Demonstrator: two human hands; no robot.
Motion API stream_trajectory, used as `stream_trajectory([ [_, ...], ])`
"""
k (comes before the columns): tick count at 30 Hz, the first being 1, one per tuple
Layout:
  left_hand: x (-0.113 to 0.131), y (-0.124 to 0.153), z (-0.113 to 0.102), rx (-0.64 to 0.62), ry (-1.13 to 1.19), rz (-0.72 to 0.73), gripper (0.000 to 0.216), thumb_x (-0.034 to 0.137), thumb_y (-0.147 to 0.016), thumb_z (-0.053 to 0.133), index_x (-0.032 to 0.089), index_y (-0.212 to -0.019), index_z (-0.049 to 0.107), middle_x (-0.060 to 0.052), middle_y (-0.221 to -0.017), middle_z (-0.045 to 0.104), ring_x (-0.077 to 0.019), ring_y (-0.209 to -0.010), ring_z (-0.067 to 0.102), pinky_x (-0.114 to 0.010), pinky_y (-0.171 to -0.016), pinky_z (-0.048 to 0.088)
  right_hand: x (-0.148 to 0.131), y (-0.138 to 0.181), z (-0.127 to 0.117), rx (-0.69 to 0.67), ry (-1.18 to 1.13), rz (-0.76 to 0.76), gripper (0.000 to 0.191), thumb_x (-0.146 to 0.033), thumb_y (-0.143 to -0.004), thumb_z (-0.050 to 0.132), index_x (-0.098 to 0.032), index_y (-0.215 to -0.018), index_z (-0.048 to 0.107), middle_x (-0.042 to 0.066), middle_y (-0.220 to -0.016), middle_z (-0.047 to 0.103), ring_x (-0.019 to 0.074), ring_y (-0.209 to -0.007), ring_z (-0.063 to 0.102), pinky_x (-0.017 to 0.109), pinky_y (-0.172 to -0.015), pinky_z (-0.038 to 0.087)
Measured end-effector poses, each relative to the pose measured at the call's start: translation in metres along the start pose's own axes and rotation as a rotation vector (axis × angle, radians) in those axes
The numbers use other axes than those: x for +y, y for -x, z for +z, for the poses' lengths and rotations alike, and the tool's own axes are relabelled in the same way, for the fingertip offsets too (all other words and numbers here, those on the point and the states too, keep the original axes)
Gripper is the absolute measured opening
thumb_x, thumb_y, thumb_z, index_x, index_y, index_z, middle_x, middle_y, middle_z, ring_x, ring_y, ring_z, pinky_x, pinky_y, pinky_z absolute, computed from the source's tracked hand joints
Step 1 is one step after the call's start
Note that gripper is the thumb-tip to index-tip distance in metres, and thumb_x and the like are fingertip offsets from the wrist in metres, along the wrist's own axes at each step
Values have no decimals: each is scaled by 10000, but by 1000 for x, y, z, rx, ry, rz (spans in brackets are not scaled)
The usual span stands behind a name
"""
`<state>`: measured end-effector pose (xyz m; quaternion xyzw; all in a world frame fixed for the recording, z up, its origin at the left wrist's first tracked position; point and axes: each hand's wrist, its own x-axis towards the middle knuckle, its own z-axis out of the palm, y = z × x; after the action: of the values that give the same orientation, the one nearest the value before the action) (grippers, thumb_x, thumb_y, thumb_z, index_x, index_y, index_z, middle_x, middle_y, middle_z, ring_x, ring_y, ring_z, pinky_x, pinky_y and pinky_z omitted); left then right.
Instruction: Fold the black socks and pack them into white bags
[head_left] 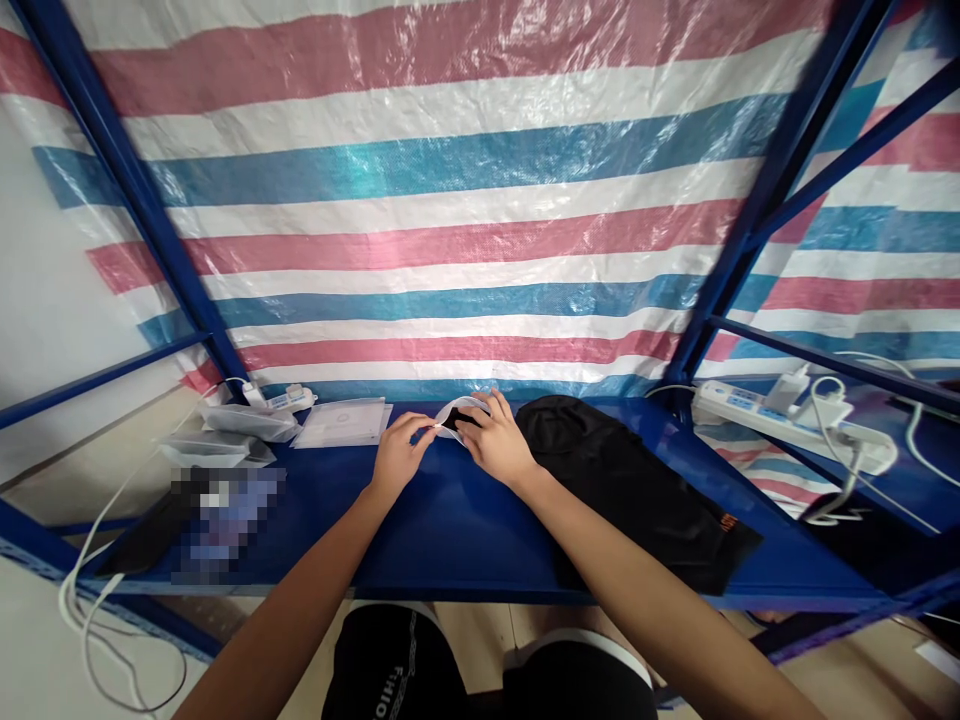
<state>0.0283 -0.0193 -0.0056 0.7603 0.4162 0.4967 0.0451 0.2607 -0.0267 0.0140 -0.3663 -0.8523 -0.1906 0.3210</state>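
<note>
Both my hands meet at the back middle of a blue metal shelf (450, 520). My left hand (399, 450) pinches the near edge of a small clear plastic bag (459, 408) with something dark inside. My right hand (495, 438) is closed on the same bag from the right, fingers curled over its top. The bag is held just above the shelf surface. A black folded garment (637, 490) lies directly right of my right hand.
Flat clear plastic bags (341, 422) and more packets (247, 425) lie at the back left. A blurred dark object (217, 520) sits front left with white cables (97, 590). A white power strip (780, 420) with plugs lies on the right shelf. A striped tarp (465, 200) backs the blue rack posts.
</note>
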Motion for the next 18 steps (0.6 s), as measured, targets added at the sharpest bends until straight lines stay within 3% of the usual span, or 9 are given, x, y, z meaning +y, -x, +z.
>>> stream_trajectory([
  [4,2,0,-3,-39,43,28,195,371,-1052,641,262,-1076,802,-48,-1086,782,-211,-973,748,-343,-882,606,-8,1,-12,57,-201,-27,318,-294,-1087,593,-238,-1372,723,102,-1350,710,319,-1422,497,534,-1186,468],
  [7,3,2,-4,-36,42,39,155,351,-1025,679,260,-997,802,-35,-1019,788,-211,-936,752,-339,-845,608,-15,-2,-11,51,-227,-64,286,-338,-1094,597,-256,-1332,735,99,-1352,698,318,-1404,500,522,-1171,465],
  [11,1,3,-2,-62,24,117,161,330,-1037,657,262,-979,791,-31,-1006,787,-208,-942,743,-353,-882,602,-17,-4,-5,31,-204,-72,251,-270,-1115,532,-239,-1237,750,97,-1237,719,314,-1333,516,511,-1140,452],
  [14,0,1,-4,-83,17,155,189,367,-1055,632,270,-1012,789,-38,-1026,787,-214,-976,733,-370,-924,595,-7,-5,-6,-5,-171,-79,252,-225,-1111,499,-222,-1198,735,105,-1194,714,326,-1323,501,523,-1131,427],
  [18,-4,-5,-16,39,1,15,240,440,-1047,629,260,-985,774,-45,-1018,778,-215,-924,719,-354,-859,590,27,-1,-13,30,-127,99,233,-209,-1092,487,-205,-1151,712,125,-1206,700,334,-1250,523,518,-1078,434],
])
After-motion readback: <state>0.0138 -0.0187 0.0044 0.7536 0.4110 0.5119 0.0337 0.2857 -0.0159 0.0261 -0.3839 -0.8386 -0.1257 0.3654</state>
